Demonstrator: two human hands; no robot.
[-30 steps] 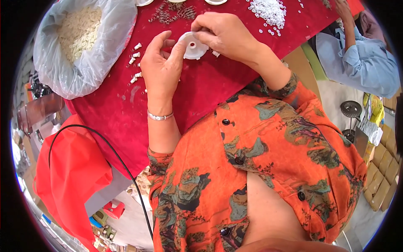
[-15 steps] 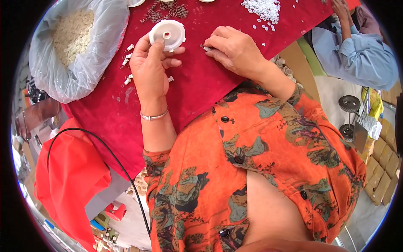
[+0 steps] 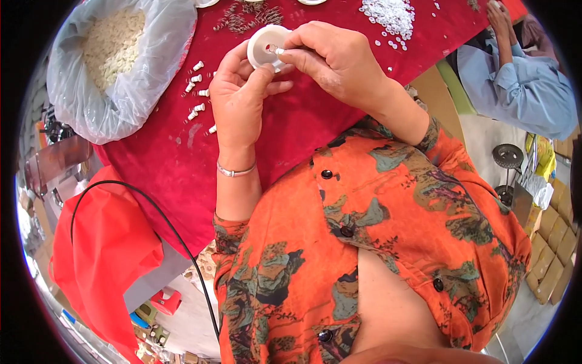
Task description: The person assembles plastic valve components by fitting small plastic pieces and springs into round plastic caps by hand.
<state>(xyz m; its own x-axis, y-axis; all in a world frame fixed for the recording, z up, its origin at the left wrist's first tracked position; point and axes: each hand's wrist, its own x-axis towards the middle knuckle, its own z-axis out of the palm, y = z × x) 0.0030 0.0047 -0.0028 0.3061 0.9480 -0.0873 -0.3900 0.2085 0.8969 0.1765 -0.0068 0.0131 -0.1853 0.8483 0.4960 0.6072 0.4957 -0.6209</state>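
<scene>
My left hand (image 3: pixel 245 91) grips a round white plastic disc (image 3: pixel 259 43) with a hole in its middle, held tilted above the red cloth. Between thumb and fingertips, my right hand (image 3: pixel 339 64) pinches a small white plug with a thin spring (image 3: pixel 278 51) at the disc's centre hole. Whether the spring touches the disc is hard to make out. Left of my left hand lie several small white plugs (image 3: pixel 196 78), some with springs on them. Beyond the disc is a pile of loose metal springs (image 3: pixel 250 16).
A clear plastic bag (image 3: pixel 148 91) of small cream-coloured pieces stands at the left. Small white rings (image 3: pixel 391 18) are heaped at the far right of the red cloth (image 3: pixel 315 115). Another person's blue sleeve (image 3: pixel 527 91) is at the right. Red fabric (image 3: pixel 103 242) and a black cable (image 3: pixel 163 221) hang lower left.
My right hand has moved left and up, bringing the small plug and spring from above the cloth to the disc. My left hand has shifted slightly right, turning the disc more edge-on.
</scene>
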